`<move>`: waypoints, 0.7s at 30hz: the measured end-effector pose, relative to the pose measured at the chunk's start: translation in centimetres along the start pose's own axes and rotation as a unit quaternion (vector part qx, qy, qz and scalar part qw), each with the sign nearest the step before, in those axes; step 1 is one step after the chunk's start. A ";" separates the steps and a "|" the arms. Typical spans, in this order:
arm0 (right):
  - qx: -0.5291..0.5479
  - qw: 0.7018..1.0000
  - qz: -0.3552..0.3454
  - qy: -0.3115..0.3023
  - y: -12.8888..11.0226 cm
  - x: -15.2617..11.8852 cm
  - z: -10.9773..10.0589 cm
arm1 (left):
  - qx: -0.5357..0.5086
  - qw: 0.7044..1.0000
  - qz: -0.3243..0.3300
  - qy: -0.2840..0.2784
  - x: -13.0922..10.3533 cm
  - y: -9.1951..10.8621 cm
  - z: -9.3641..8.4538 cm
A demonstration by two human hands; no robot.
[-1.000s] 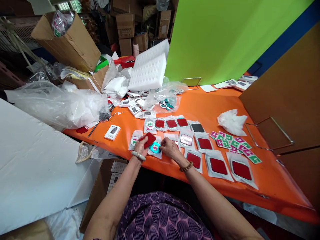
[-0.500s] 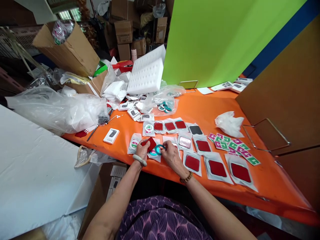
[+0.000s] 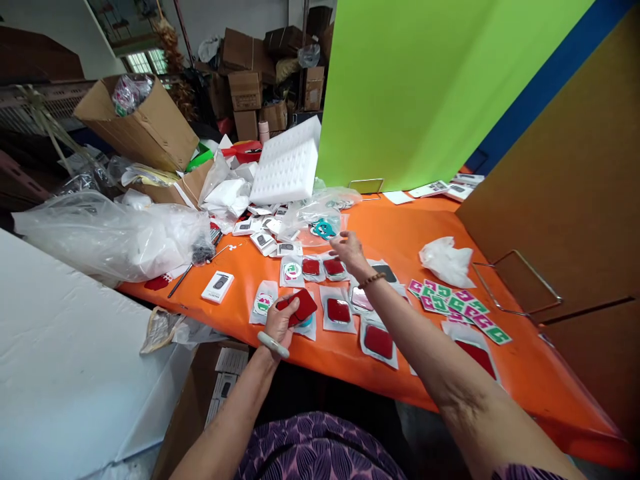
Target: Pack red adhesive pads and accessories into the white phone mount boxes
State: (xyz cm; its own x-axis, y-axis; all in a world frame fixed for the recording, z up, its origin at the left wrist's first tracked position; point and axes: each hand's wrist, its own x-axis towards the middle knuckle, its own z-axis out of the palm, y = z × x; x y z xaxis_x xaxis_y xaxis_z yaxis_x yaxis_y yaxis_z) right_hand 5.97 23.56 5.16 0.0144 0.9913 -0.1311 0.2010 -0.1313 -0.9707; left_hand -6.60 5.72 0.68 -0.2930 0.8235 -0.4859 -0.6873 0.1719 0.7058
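My left hand [image 3: 279, 323] is closed around a dark red, rounded square pad [image 3: 303, 306]; whether it is one pad or a stack I cannot tell. Just below it, a teal ring [image 3: 306, 322] shows in part on a white pouch. My right hand [image 3: 347, 251] is stretched forward with fingers apart, near the clear plastic bag [image 3: 300, 217] where teal rings [image 3: 324, 229] lie. Around both hands, red pads [image 3: 339, 311] rest on white pouches in rows. A pouch with a round pink and green sticker [image 3: 263, 303] lies left of my left hand. My right forearm hides some pouches.
A small white box [image 3: 218, 287] lies on the orange table [image 3: 390, 223] at left. Pink and green stickers [image 3: 460, 303] and a crumpled white bag [image 3: 447, 259] are at right. White foam [image 3: 286, 167], small boxes and a big plastic bag [image 3: 110, 227] stand behind. A green panel [image 3: 430, 87] borders the back.
My right hand has left the teal ring beside my left hand and moved forward to the plastic bag. My left hand still grips the red pad. The view has shifted slightly.
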 end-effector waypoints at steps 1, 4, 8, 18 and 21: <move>-0.010 1.000 -0.009 -0.021 0.2 -0.8 0.1 | -0.005 1.000 -0.006 -0.001 -0.4 0.0 0.0; -0.037 0.975 -0.045 -0.214 1.7 -5.3 0.2 | -0.018 1.000 -0.017 0.000 -1.4 -0.1 -0.2; -0.015 0.920 -0.024 -0.391 4.1 -11.4 0.2 | -0.027 0.999 -0.020 0.006 -2.9 -0.5 -1.2; 0.044 0.958 0.038 -0.281 6.3 -11.6 -1.1 | -0.040 0.992 -0.117 0.017 -6.9 -1.1 -5.8; 0.038 0.969 0.029 -0.244 7.1 -11.2 0.3 | -0.052 0.990 -0.127 0.018 -7.4 -0.8 -6.3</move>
State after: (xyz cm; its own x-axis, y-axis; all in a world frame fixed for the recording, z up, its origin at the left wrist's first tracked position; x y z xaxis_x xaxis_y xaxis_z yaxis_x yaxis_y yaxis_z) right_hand 6.98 11.52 -0.32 -0.4450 0.8604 -0.2481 0.1409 -0.2064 -0.9683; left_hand -8.06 -3.93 0.41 -0.1240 0.7406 -0.6604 -0.8058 0.3132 0.5026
